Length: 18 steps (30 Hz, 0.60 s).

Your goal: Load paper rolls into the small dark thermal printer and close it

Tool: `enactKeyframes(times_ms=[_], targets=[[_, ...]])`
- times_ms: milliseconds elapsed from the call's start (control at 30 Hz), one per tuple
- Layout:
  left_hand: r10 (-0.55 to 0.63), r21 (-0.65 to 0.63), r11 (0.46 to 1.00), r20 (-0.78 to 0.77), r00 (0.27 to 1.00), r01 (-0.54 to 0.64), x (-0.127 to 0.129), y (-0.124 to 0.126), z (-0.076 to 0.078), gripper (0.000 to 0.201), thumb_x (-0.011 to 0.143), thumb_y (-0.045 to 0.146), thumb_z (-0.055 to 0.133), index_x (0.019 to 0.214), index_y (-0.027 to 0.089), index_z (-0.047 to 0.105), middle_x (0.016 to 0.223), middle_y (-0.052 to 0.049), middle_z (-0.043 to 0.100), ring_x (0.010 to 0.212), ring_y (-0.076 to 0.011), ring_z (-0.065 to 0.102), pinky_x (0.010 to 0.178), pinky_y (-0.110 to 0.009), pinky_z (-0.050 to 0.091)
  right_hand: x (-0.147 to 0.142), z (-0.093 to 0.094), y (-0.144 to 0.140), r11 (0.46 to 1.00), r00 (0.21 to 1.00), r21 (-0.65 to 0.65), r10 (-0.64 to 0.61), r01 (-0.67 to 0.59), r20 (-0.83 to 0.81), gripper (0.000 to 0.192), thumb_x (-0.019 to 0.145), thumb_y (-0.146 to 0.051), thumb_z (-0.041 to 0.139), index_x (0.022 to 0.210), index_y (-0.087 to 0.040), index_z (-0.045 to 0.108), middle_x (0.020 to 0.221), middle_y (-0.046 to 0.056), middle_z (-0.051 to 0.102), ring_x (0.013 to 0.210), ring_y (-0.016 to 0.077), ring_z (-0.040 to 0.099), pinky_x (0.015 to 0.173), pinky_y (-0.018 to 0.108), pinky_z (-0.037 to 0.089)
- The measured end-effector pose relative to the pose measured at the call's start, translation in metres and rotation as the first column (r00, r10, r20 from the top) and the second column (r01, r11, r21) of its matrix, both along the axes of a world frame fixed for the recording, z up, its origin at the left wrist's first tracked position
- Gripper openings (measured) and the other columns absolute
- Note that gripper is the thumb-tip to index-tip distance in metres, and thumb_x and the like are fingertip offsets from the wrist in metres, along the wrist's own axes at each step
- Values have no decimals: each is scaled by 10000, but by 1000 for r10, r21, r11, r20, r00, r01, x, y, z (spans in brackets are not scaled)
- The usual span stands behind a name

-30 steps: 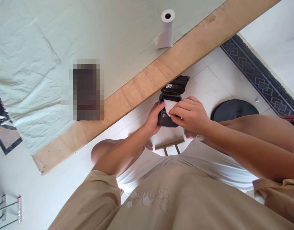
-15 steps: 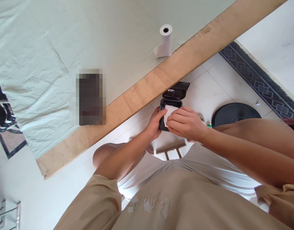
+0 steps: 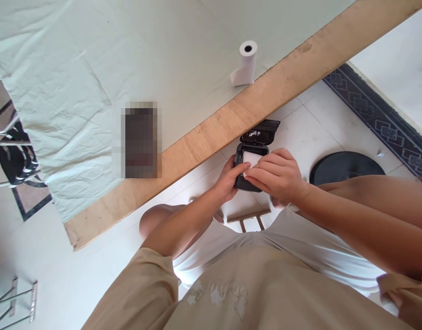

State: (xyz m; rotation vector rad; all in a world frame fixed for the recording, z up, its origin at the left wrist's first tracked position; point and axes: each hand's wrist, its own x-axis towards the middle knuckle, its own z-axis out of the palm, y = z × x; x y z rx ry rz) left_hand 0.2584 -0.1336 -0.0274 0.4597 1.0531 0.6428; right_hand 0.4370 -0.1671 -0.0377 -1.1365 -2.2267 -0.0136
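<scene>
The printer (image 3: pixel 250 176) is a small black box of matte plastic with rounded corners, held below the table edge, above the person's lap. Its lid (image 3: pixel 260 133) is hinged open and tilts away; a pale marking shows on the lid's inner face, too small to read. A white paper roll (image 3: pixel 252 158) sits in the open bay.

The left hand (image 3: pixel 229 179) grasps the printer's left side, thumb on top, fingers curled under. The right hand (image 3: pixel 278 176) lies over the printer's right half, fingers bent, fingertips (image 3: pixel 248 171) pinching the paper at the bay.

A spare roll (image 3: pixel 246 64) stands upright on the table, white, cylindrical, dark hollow core, loose end trailing at its base. The table (image 3: pixel 252 107) is bare wood with visible grain along its edge, covered beyond by a creased pale green cloth (image 3: pixel 76 82). A pixelated dark rectangle (image 3: pixel 141 140) lies on the cloth.

The floor (image 3: pixel 307 128) is glossy white tile with a dark patterned border (image 3: pixel 376 119). A black round disc (image 3: pixel 345 166) lies on the tile, right of the hands.
</scene>
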Motion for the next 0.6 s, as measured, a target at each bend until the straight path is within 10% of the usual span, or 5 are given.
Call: enactKeyframes(times_ms=[167, 367, 600], targets=[[-13, 16, 1000, 4, 1000, 13, 1, -1, 0, 545, 585, 400, 941, 995, 231, 624, 848, 45, 615, 824, -156, 561, 777, -309, 428, -6, 2, -4, 987, 999, -157, 43, -41, 11, 275, 1083, -201, 620, 832, -260, 716, 809, -20, 769, 811, 148, 652, 766, 388, 398], [-2, 18, 1000, -3, 1000, 3, 1, -1, 0, 538, 570, 391, 938, 965, 230, 610, 838, 48, 593, 823, -153, 551, 764, -304, 409, -5, 7, -2, 988, 1000, 153, 18, -22, 24, 174, 1046, -170, 694, 890, -248, 700, 926, -55, 824, 876, 128, 708, 840, 345, 468], [3, 14, 1000, 0, 1000, -3, 0, -1, 0, 560, 568, 398, 956, 966, 233, 599, 812, 61, 572, 785, -140, 531, 737, -295, 399, -8, 7, -3, 988, 1000, 152, 5, -3, -14, 166, 999, -98, 728, 922, -244, 739, 795, -33, 751, 788, 145, 606, 776, 365, 413]])
